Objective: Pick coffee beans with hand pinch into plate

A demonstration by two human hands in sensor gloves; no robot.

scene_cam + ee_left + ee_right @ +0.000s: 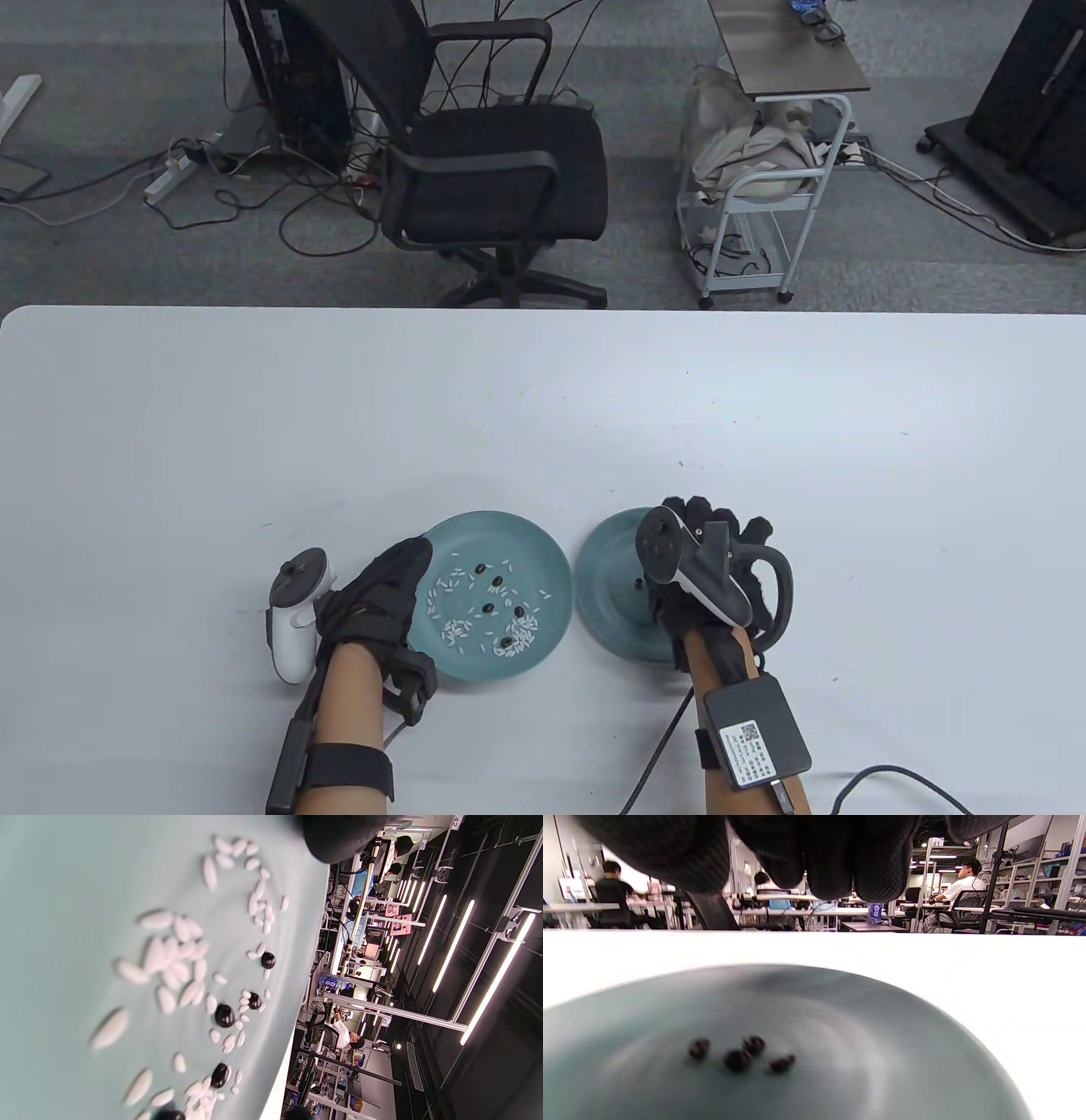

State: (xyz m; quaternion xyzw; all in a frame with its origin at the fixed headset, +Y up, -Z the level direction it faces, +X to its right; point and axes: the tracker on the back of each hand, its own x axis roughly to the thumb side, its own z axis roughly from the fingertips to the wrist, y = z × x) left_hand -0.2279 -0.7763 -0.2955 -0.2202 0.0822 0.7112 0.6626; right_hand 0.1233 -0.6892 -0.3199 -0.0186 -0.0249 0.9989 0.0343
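Two round teal ceramic plates sit side by side near the table's 6 o'clock edge, rims nearly touching. Left teal plate (496, 594) holds scattered white rice-like grains (458, 628) with about six dark coffee beans (488, 607) mixed in. Right teal plate (615, 594) carries four sorted beans (738, 1058), clustered near its centre in the right wrist view.

Right hand (721, 552) in black sensor glove hovers over the right plate's 3 o'clock half. Its fingertips (835, 866) hang bunched together above the beans; whether they pinch a bean, cannot tell — tracker hides the grip from above, wrist view shows nothing between them.

Left hand (382, 594) lies at the left plate's 9 o'clock rim, fingers straight and relaxed, holding nothing, probably steadying the plate.

Step, as judged: drop-off or just after it, at the sorted plate. Roughly four beans over, six to go.

Next move calls for crossing to the left plate and a fine thumb-index pinch on one bean without dragging grains along. Beans at 6 o'clock sit tight among grains; the centre one looks cleaner.
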